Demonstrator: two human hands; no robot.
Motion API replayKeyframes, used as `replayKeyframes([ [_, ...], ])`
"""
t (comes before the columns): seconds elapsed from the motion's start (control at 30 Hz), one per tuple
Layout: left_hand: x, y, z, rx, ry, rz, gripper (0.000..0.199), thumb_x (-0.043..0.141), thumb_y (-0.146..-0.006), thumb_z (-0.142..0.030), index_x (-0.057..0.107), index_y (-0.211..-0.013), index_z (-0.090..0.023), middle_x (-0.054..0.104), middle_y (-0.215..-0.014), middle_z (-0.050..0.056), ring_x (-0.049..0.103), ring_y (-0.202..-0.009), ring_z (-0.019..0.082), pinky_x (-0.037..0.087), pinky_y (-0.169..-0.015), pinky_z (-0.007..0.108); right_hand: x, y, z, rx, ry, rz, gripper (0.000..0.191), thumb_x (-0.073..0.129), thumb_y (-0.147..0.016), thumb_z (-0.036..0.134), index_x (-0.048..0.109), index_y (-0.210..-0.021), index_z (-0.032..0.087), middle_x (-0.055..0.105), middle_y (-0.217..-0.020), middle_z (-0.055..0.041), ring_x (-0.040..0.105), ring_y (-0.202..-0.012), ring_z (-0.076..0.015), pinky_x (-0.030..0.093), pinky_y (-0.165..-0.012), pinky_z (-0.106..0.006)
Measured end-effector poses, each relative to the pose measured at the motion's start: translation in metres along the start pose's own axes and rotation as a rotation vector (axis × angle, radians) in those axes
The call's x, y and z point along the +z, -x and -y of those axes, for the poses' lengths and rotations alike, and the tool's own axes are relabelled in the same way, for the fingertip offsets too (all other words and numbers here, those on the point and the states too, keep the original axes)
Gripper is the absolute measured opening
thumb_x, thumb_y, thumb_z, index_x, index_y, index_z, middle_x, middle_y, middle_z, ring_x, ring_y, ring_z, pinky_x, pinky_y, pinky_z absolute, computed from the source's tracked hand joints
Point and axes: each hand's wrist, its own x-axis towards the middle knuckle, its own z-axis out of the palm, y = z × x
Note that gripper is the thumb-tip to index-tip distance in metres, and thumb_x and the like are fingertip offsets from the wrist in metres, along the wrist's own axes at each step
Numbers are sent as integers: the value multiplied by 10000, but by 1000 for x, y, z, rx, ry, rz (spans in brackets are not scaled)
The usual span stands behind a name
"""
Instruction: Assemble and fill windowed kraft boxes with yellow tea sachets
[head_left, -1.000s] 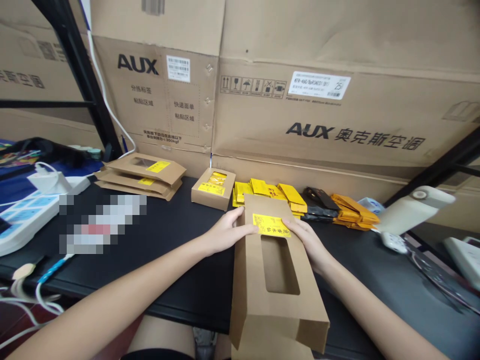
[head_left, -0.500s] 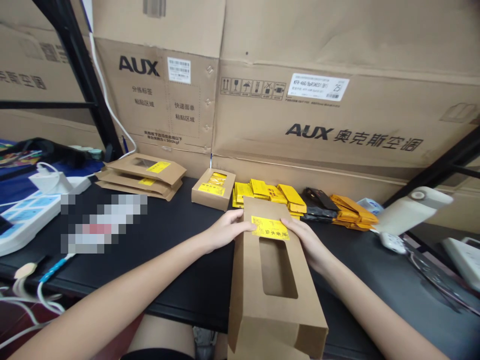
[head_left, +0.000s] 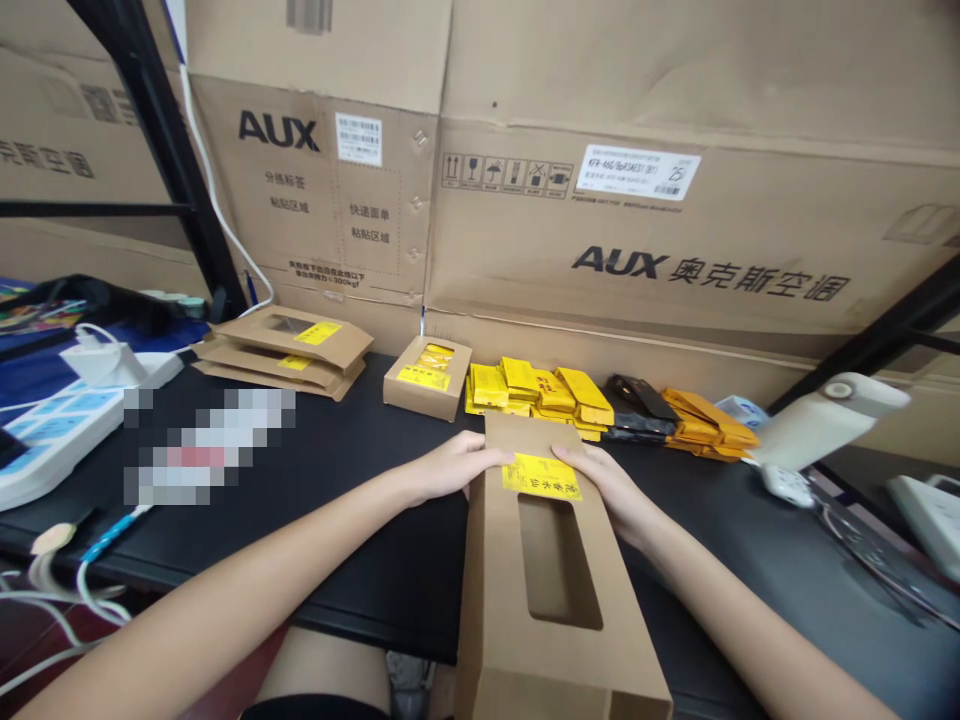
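Note:
A long brown cardboard box with a cut-out window and a yellow label extends over the desk's front edge toward me. My left hand grips its far left side, thumb on top beside the label. On the right side, my right hand holds the box, its thumb also on the top face. Both hands' other fingers are mostly hidden behind the sides. Nothing shows through the window but the box's inside. Just beyond it lie several yellow packets, with a smaller windowed box to their left holding yellow packets.
Flattened brown boxes are stacked at the back left. Black packets and orange packets lie right of the yellow ones, near a pale bottle. A white power strip is at left. Large cartons stand behind the desk.
Both hands have drawn the box slightly toward me, and its near end has dropped lower in view. The other things on the desk stay put.

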Motion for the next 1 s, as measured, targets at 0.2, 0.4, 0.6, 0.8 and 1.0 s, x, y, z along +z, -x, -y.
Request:
replayKeyframes([
  [0.2, 1, -1, 0, -59, -3, 21, 431, 606, -809, -451, 685, -1115, -158, 719, -967, 74, 635, -772, 169, 428, -540, 206, -4, -8, -6, -63, -1, -80, 497, 767, -729, 368, 624, -1192, 254, 747, -1095, -43, 723, -903, -232, 561, -795, -322],
  [0.4, 1, -1, -1, -68, -17, 3, 420, 606, -818, -452, 690, -1096, -149, 722, -965, 76, 639, -796, 180, 424, -565, 220, -5, -7, -4, -51, 32, -142, 688, 790, -697, 399, 507, -1318, 309, 747, -957, -2, 707, -818, -191, 540, -726, -289],
  [0.6, 0, -2, -2, 18, 138, -49, 364, 653, -789, -386, 701, -1058, -145, 720, -1072, 71, 640, -978, 217, 459, -821, 294, -6, -3, 1, -85, 59, -70, 383, 799, -676, 435, 696, -982, 229, 733, -993, -17, 670, -905, -188, 505, -767, -266],
  [0.8, -3, -5, -3, 38, 159, -197, 317, 639, -781, -413, 697, -899, -125, 718, -914, 62, 631, -851, 204, 424, -769, 292, -7, -4, -1, -28, 76, 2, 457, 856, -569, 454, 716, -926, 207, 751, -955, -43, 681, -844, -201, 506, -780, -312],
  [1.0, -6, -7, 1, 37, 143, -294, 255, 663, -760, -407, 632, -784, -155, 642, -778, 1, 589, -770, 151, 396, -714, 255, -7, -7, -4, -13, 151, 20, 402, 838, -596, 476, 749, -888, 214, 765, -936, -44, 684, -824, -195, 506, -788, -320],
])
